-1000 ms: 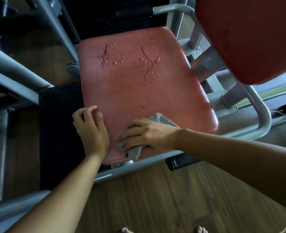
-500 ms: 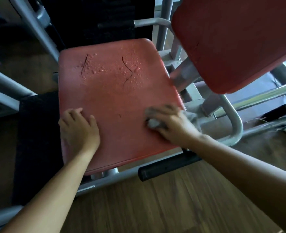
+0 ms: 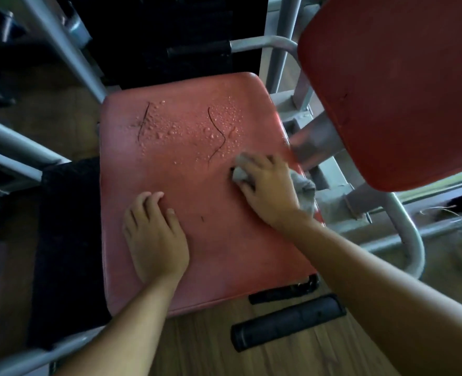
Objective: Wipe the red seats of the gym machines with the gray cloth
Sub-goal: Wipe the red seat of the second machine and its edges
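- Pressing the gray cloth (image 3: pixel 303 189) onto the red seat (image 3: pixel 197 185), the right hand (image 3: pixel 269 191) sits near the seat's right edge, fingers curled down and closed over the bunched fabric; part of the cloth sticks out from under the hand toward the edge.
- Flat on the seat toward its near left, the left hand (image 3: pixel 155 237) rests palm down with fingers loosely together and slightly bent, gripping nothing.
- The seat's far half is covered with water droplets (image 3: pixel 186 128), thickest between two dark cracks (image 3: pixel 217 137) in the vinyl; the near half looks dull and free of beads.
- A small dark nick marks the seat between the two hands.
- A second red pad (image 3: pixel 392 85) hangs tilted at upper right, above the seat's right side, on a gray bracket.
- Gray metal tubes (image 3: pixel 15 147) of the frame run along the left, and a curved gray bar (image 3: pixel 406 232) loops around the right.
- A black foam handle grip (image 3: pixel 287 321) lies just below the seat's near edge; another black grip (image 3: pixel 197 50) sits on the bar beyond the seat.
- A black mat (image 3: pixel 67 240) lies left of the seat.
- Brown wood-plank floor (image 3: pixel 224 354) shows beneath everything; the room is dim, with brighter light at far right.
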Available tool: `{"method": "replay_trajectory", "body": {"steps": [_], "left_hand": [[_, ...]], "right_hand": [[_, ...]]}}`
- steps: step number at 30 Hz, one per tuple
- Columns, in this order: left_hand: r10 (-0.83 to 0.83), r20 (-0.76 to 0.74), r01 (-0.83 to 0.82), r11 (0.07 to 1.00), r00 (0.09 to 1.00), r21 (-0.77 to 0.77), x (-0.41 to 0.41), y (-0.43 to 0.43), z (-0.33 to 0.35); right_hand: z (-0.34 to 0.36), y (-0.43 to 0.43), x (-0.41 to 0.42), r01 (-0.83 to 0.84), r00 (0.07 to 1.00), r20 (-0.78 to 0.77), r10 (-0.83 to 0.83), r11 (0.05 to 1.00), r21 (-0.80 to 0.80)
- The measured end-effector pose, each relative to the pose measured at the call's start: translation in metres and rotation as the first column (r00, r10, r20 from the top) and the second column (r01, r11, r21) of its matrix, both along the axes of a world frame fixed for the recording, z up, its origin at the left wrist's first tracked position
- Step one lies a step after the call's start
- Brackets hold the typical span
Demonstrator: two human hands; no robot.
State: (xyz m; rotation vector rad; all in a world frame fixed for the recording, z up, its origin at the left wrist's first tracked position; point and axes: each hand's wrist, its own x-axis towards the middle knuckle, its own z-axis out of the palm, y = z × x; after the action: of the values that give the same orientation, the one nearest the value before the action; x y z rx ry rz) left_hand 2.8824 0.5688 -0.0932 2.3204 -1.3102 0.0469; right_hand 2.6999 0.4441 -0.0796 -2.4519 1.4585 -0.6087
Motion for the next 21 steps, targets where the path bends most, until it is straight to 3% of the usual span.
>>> {"method": "replay_trajectory", "body": {"steps": [3, 5, 8, 12, 15, 17, 19, 21], "left_hand": [[0.003, -0.008, -0.003, 1.0, 1.0, 0.018, 0.001, -0.002, 0.0], [0.013, -0.01, -0.013, 1.0, 1.0, 0.026, 0.001, -0.002, 0.0], [0.032, 0.005, -0.033, 0.998, 0.999, 0.061, -0.002, -0.003, 0.002], [0.048, -0.004, -0.048, 0.996, 0.999, 0.072, -0.002, -0.003, 0.004], [0.052, -0.005, -0.052, 0.996, 0.999, 0.066, -0.002, -0.004, 0.003], [0.045, -0.007, -0.045, 0.998, 0.999, 0.042, 0.0, -0.003, 0.001], [0.033, -0.027, -0.033, 0.999, 0.999, 0.019, 0.001, -0.003, 0.0], [0.034, -0.048, -0.033, 0.999, 0.998, 0.005, 0.001, -0.002, 0.0]], "right_hand": [[0.001, 0.035, -0.001, -0.441, 0.897, 0.034, 0.441, 0.898, -0.003], [-0.001, 0.032, -0.002, -0.58, 0.814, 0.007, 0.58, 0.814, 0.012], [-0.005, 0.002, 0.007, -0.54, 0.841, -0.043, 0.539, 0.842, 0.006], [-0.006, -0.043, 0.044, -0.236, 0.971, 0.028, 0.235, 0.971, 0.031], [-0.005, -0.038, 0.063, -0.1, 0.993, 0.072, 0.098, 0.995, 0.029], [-0.003, -0.012, 0.053, -0.279, 0.958, 0.067, 0.278, 0.96, 0.006], [-0.003, 0.019, 0.03, -0.539, 0.842, 0.023, 0.539, 0.842, -0.017], [-0.002, 0.025, 0.015, -0.645, 0.764, -0.036, 0.644, 0.764, -0.028]]}}
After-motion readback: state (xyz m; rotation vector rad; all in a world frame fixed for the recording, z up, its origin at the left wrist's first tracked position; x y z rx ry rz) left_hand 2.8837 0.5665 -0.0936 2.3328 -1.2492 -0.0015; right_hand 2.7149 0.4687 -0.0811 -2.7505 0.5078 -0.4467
